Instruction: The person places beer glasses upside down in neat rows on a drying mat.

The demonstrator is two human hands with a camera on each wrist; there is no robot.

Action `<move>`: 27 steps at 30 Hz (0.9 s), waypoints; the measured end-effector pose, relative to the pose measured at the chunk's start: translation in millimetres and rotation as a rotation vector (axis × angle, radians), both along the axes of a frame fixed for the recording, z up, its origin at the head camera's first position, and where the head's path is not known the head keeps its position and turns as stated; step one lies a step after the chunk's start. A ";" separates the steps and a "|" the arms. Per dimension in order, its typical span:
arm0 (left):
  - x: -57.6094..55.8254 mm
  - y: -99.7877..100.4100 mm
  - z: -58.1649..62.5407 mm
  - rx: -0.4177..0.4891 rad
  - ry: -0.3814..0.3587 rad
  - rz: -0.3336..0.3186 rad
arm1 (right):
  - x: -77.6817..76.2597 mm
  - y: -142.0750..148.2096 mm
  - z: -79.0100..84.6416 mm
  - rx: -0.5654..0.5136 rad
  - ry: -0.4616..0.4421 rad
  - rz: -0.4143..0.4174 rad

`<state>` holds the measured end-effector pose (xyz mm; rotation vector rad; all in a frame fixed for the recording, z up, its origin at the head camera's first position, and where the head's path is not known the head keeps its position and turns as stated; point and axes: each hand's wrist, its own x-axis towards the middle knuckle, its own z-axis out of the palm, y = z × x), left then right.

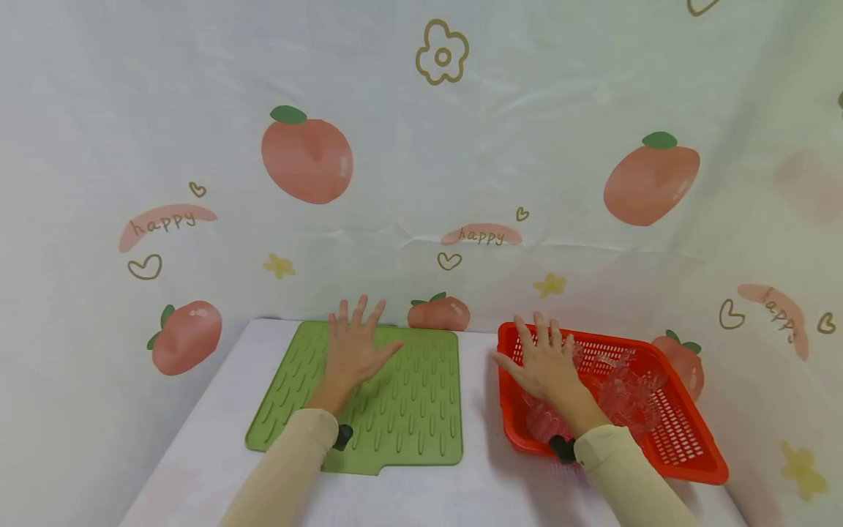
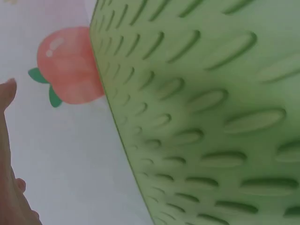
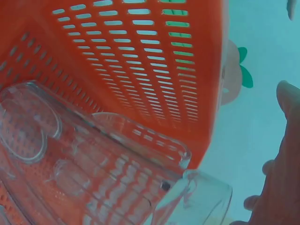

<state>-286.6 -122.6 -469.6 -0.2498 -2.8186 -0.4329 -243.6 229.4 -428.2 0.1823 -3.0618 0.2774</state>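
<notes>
My left hand [image 1: 354, 351] is spread out over a green ridged drying mat [image 1: 415, 395], holding nothing. In the left wrist view, part of that hand [image 2: 11, 173] shows at the left edge, with the mat [image 2: 225, 112] filling the right side. Fingers spread, my right hand [image 1: 543, 366] hovers above the left part of a red perforated plastic basket [image 1: 681, 432]. Several clear, transparent pieces [image 1: 628, 395] lie inside the basket. Up close in the right wrist view, one looks like a clear ribbed cup or container [image 3: 103, 159]; the right hand [image 3: 279, 178] is apart from it.
A white table [image 1: 197, 476] bears the mat on the left and the basket on the right. Behind them hangs a white cloth [image 1: 395, 146] printed with peaches, flowers and hearts. A dark wrist device [image 1: 563, 448] sits on each arm.
</notes>
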 end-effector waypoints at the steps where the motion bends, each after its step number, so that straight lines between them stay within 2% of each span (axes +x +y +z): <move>1: 0.5 -2.5 -1.1 0.006 -0.007 -0.003 | 1.6 1.1 0.3 -0.003 -0.002 0.003; 5: 4.1 -13.3 -7.5 0.029 -0.016 -0.013 | 8.6 4.8 2.4 -0.011 0.006 0.020; 14: 12.2 -37.4 -23.6 0.025 -0.041 0.024 | 26.3 13.9 8.5 -0.026 0.021 0.079; 18: 13.3 -49.8 -31.0 0.036 -0.080 0.040 | 33.0 18.6 11.1 -0.033 0.032 0.087; 22: 10.4 -66.3 -40.5 0.025 -0.080 0.066 | 38.4 23.9 12.4 -0.039 0.038 0.078; 27: 11.8 -83.5 -44.4 0.029 -0.118 0.094 | 46.4 30.9 12.9 -0.041 0.020 0.071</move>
